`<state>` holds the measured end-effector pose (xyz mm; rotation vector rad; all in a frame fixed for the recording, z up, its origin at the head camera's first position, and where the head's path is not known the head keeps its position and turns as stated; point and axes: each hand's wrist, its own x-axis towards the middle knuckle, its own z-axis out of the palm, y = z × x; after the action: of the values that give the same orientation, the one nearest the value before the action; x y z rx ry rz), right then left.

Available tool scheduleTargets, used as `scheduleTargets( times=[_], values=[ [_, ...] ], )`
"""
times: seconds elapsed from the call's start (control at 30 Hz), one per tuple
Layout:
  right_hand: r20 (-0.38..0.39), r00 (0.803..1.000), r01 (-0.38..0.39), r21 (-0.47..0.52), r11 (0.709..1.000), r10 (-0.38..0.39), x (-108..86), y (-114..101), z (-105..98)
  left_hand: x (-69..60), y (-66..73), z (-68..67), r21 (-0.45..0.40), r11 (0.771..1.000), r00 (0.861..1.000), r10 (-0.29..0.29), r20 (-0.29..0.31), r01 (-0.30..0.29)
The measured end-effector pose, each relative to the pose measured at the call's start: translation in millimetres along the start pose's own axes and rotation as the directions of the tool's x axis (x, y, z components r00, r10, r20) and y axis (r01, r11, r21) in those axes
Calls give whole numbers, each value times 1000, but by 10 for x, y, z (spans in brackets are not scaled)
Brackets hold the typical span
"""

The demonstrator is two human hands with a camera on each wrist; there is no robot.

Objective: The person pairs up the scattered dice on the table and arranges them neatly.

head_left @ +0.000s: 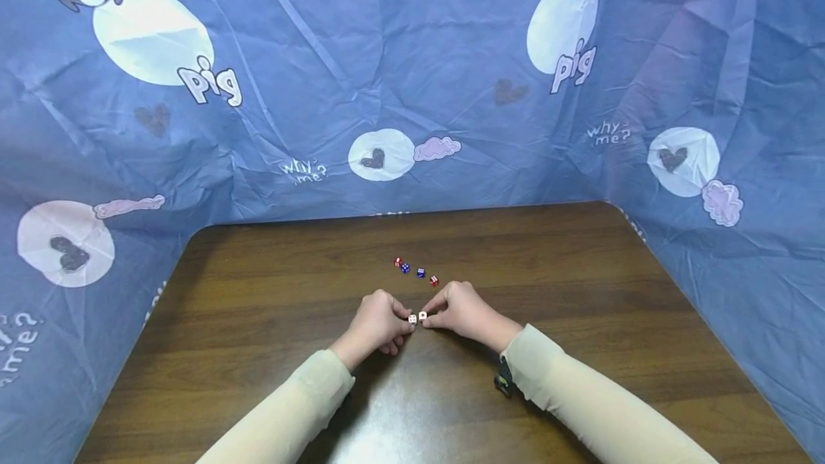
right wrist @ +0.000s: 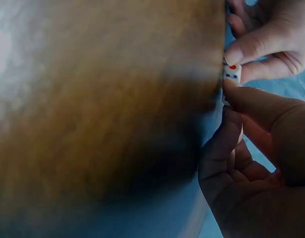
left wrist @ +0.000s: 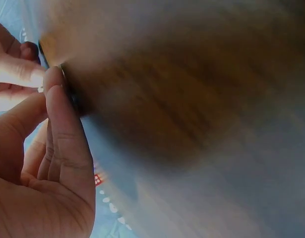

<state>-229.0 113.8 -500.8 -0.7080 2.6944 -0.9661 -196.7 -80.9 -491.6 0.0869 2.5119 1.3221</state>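
Near the middle of the table, my left hand (head_left: pixel 379 322) pinches a white die (head_left: pixel 412 319) between thumb and fingers. My right hand (head_left: pixel 465 311) pinches a second white die (head_left: pixel 422 316) just to its right. The two dice are side by side, with at most a small gap in the head view. From the right wrist, a white die (right wrist: pixel 232 72) with red and blue pips shows between the fingertips of both hands. In the left wrist view the fingers of my left hand (left wrist: pixel 53 148) mostly hide the dice.
Beyond the hands, a slanting row holds a red die (head_left: pixel 397 262), a blue die (head_left: pixel 404 268), another blue die (head_left: pixel 421 273) and another red die (head_left: pixel 435 281). They lie on the brown wooden table (head_left: pixel 271 271). A blue printed cloth (head_left: pixel 322 77) hangs behind and beside it.
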Motion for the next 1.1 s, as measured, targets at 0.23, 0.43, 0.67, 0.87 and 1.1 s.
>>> scheduleTargets(
  times=[0.23,0.43,0.67,0.87,1.1],
  values=[
    [4,1000,22,4,1000,-22,25,-2,27,28,0,-13,12,1000,1000,-3,6,3],
    [-16,1000,11,23,1000,-10,8,4,33,41,8,-16,14,1000,1000,-3,2,3],
    [-19,1000,24,32,999,-24,-18,-24,72,34,-24,-8,25,1000,1000,7,7,-7],
    [-30,1000,10,47,999,-8,-30,-22,92,26,-19,-2,31,1000,1000,4,0,-4],
    [-26,999,28,40,999,-27,-30,-32,76,21,-6,-8,43,999,1000,8,3,-8]
  ],
)
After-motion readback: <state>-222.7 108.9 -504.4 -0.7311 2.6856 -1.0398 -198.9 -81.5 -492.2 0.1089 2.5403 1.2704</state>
